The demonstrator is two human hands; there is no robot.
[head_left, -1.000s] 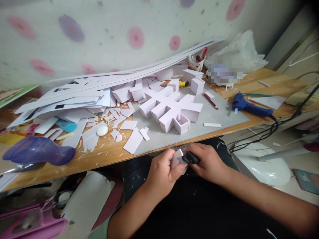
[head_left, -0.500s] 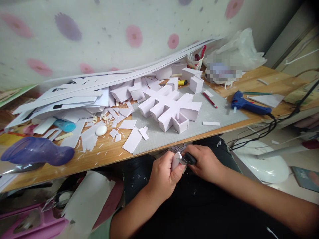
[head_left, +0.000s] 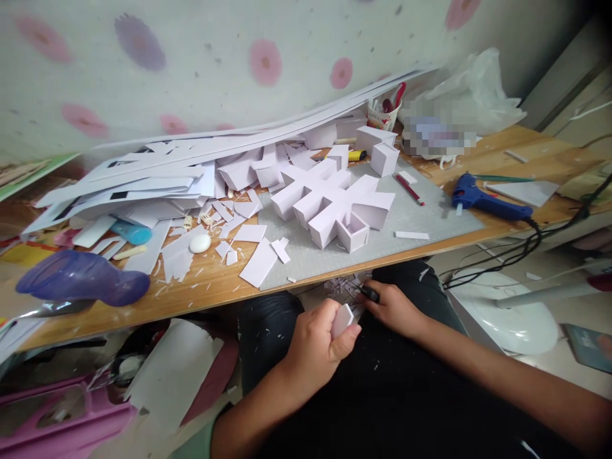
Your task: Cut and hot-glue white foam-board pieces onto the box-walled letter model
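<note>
Over my lap, my left hand (head_left: 318,344) is closed around a small white foam-board piece (head_left: 342,320), its upper end sticking out between thumb and fingers. To the right and slightly farther forward, my right hand (head_left: 394,309) grips a black utility knife (head_left: 370,293), whose thin tip points left, away from the piece. The two hands are apart. On the table ahead, a white foam-board model (head_left: 329,197) with several box-like arms rests on a grey cutting mat (head_left: 377,245). My fingers hide the lower part of the held piece.
A blue glue gun (head_left: 490,197) lies at the right, its cord trailing off the edge. A red pen (head_left: 410,189) and a white strip (head_left: 411,235) lie on the mat. Board sheets (head_left: 143,172), scraps and a purple object (head_left: 81,280) crowd the left. Shavings lie below the table edge.
The knife has moved off the foam-board piece, forward and slightly right, with my right hand. My left hand still holds the piece. A small scrap now lies at the mat's front edge.
</note>
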